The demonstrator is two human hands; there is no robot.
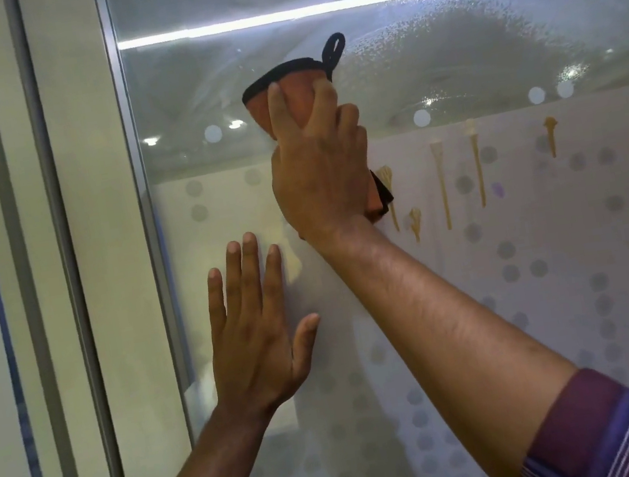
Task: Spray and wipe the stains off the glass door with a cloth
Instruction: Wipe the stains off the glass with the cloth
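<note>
right hand clamps an orange cloth with black edging and a hanging loop, fingers curled round the bunched fabric, pressing it to the glass door near its left edge, at the boundary between the clear upper pane and the frosted dotted band below. left hand lies flat on the frosted part, fingers spread, holding nothing; it appears to brace the panel. spray droplets fan out in an arc to the right of the cloth, unwiped. tan drip stains run down the frosted band just right of the wrist, several streaks, apart from the cloth. judgement: wiping has begun at the left and most of the wet area and all the streaks remain. to do this step well: open the cloth flatter for more contact, sweep rightward through the droplets before they dry, then work down over the drips with firm overlapping passes, and keep the bracing palm off glass already cleaned so it leaves no prints.
</note>
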